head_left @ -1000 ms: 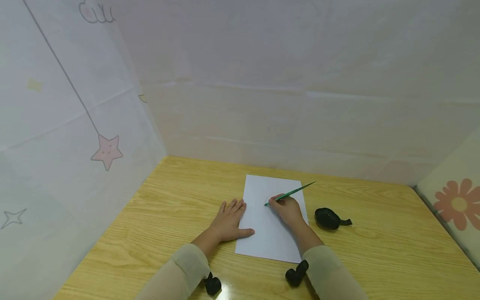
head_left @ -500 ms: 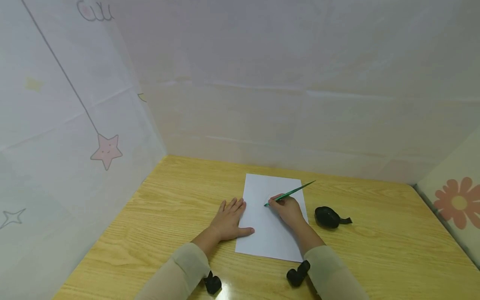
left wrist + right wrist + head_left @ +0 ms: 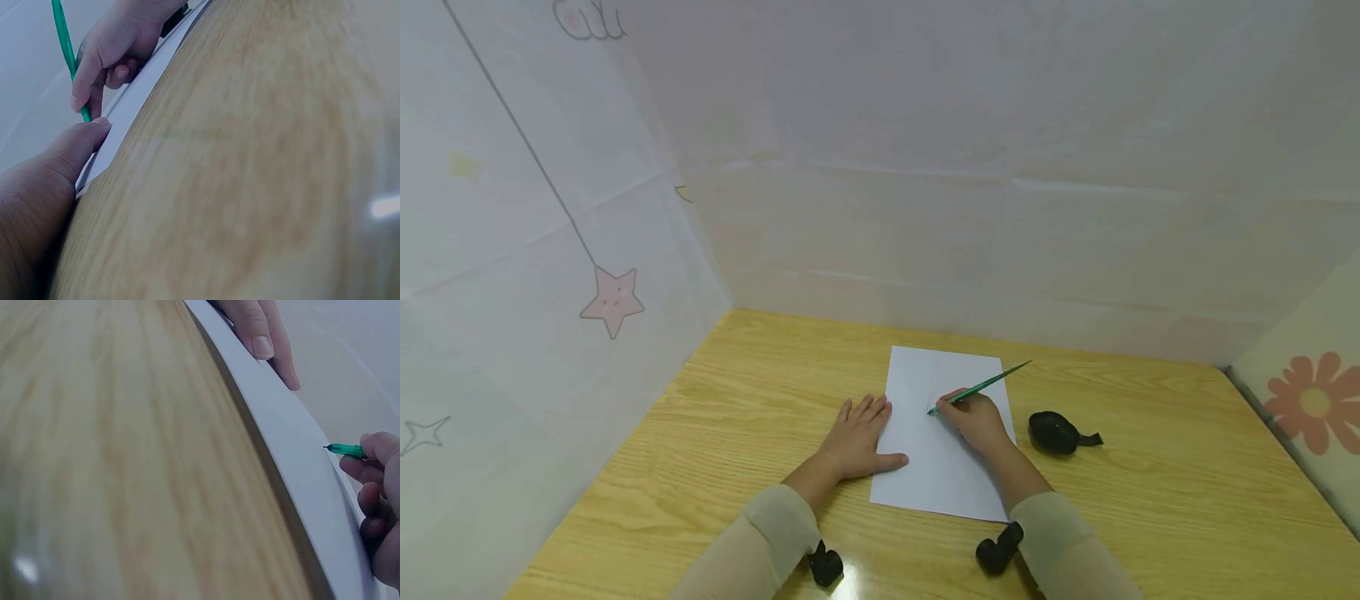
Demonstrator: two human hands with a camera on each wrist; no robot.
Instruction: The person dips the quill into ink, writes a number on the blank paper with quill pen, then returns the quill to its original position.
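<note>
A white sheet of paper [image 3: 925, 475] lies on the wooden table in the head view. My right hand [image 3: 977, 421] pinches a slim green pen [image 3: 985, 385] between thumb and fingers, its point low at the paper's middle. The dark tip of the green pen [image 3: 344, 450] shows right at the sheet in the right wrist view. A faint curved line runs beside the pen's tip. Flat on the left edge of the sheet rests my left hand [image 3: 856, 442], fingers spread, thumb reaching over the paper. Its thumb appears close to the pen in the left wrist view.
To the right of the paper lies a black rounded object [image 3: 1054, 433] with a short strap-like tail. Black camera pieces [image 3: 998, 550] hang at both sleeves. Pale printed cloth [image 3: 880, 167] stands behind and beside the wooden table [image 3: 737, 400].
The pen's tip has shifted very slightly toward me and left on the paper, and the right forearm slightly right. The left hand stays put; the whole view has drifted a little.
</note>
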